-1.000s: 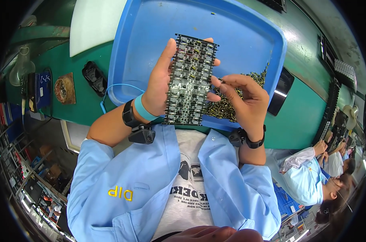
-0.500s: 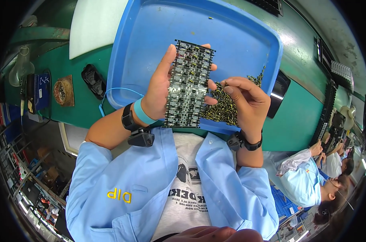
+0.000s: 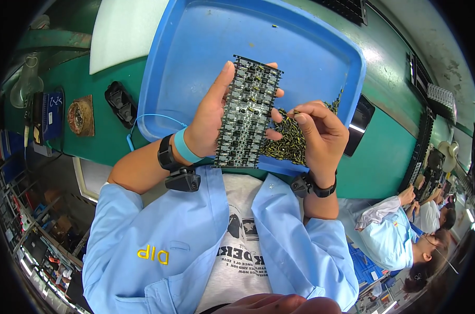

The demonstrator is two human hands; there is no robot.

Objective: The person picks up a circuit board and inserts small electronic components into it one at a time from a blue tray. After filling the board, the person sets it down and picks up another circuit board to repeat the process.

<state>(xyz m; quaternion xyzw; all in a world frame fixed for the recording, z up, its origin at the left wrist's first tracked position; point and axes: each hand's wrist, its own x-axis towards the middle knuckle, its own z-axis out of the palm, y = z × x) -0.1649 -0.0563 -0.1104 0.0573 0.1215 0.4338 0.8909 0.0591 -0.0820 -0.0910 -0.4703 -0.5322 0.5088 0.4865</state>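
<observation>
My left hand (image 3: 206, 125) grips a long black circuit board panel (image 3: 244, 112) by its sides, thumb on the left edge and fingertips showing past the right edge. Rows of small parts cover the panel, with several yellow-and-black ones near its far end. Just right of the panel, my right hand (image 3: 325, 133) pinches a small, slim component (image 3: 293, 112) between thumb and forefinger; its exact kind is too small to tell. Beneath that hand lies a heap of tiny yellow-and-black cylindrical components (image 3: 287, 144) in a blue plastic tray (image 3: 359, 78).
The tray rests on a green worktable (image 3: 376, 172). Left of it are a black plastic holder (image 3: 121, 104), a round brown object on a square base (image 3: 81, 117) and a white foam sheet (image 3: 125, 34). A dark flat device (image 3: 359, 125) lies right. Co-workers (image 3: 389, 235) sit farther right.
The panel has tilted slightly, its far end shifting right. My right hand has moved a little left, still in a pinch near the panel's right edge.
</observation>
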